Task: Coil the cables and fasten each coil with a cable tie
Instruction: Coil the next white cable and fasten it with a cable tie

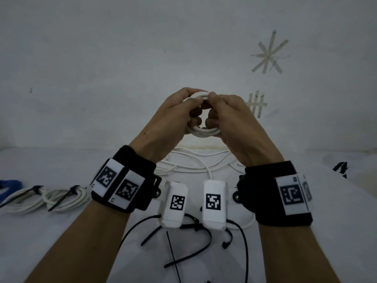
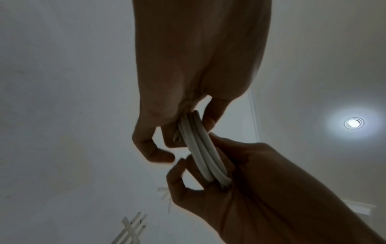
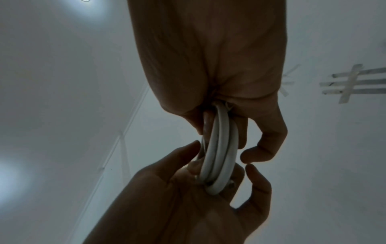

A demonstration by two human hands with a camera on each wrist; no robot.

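Both hands are raised above the table and hold one small coil of white cable between them. My left hand grips the coil's left side, fingers curled through the loop. My right hand grips the right side the same way. In the left wrist view the coil shows about three turns between my left hand and the right one. The right wrist view shows the same coil edge-on in my right hand. No tie shows on this coil. Several black cable ties lie loose on the table below my wrists.
Loose white cable sprawls on the table under the hands. At the left lie two white coils, each with a black tie round it, and something blue at the edge. A white wall with tape marks stands close behind.
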